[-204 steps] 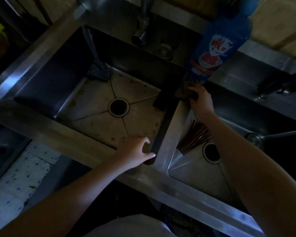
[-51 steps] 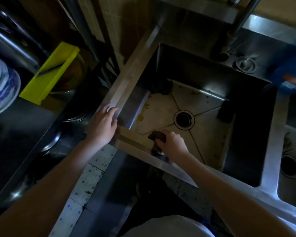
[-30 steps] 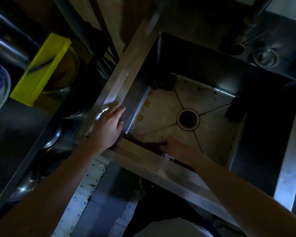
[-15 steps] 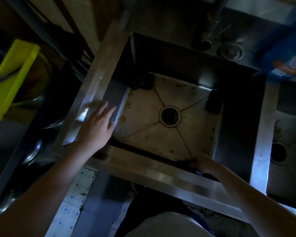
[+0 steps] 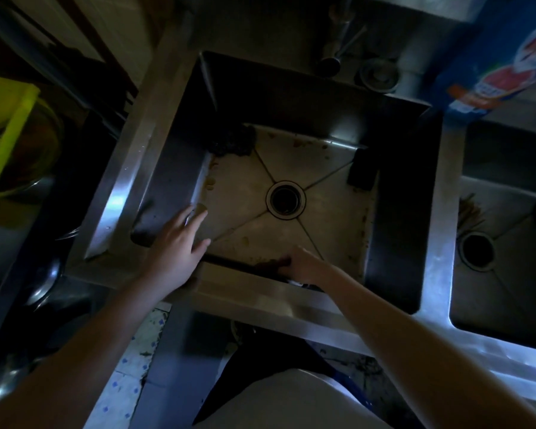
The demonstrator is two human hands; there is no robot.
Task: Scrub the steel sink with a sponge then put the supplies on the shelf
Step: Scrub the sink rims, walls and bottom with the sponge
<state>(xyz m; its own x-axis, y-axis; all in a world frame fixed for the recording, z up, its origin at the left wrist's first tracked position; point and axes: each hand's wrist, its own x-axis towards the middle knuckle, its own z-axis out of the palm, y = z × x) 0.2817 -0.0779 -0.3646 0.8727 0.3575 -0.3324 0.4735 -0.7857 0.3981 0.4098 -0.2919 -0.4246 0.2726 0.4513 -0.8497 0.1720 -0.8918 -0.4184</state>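
Gripping dark sponge [image 5: 274, 261] in right hand [image 5: 304, 265], pressed against near wall of steel sink [image 5: 121, 187]. Holding left hand [image 5: 174, 246] flat, outstretched, over near-left corner of sink.

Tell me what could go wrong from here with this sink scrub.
The right hand holds the sponge at the near wall; in this dim light the brown spots at the far edge may get missed.
The dark scourer and the black block sit in the basin, so grime beneath them could stay.
The blue bottle stands by the far corner and could be knocked over.
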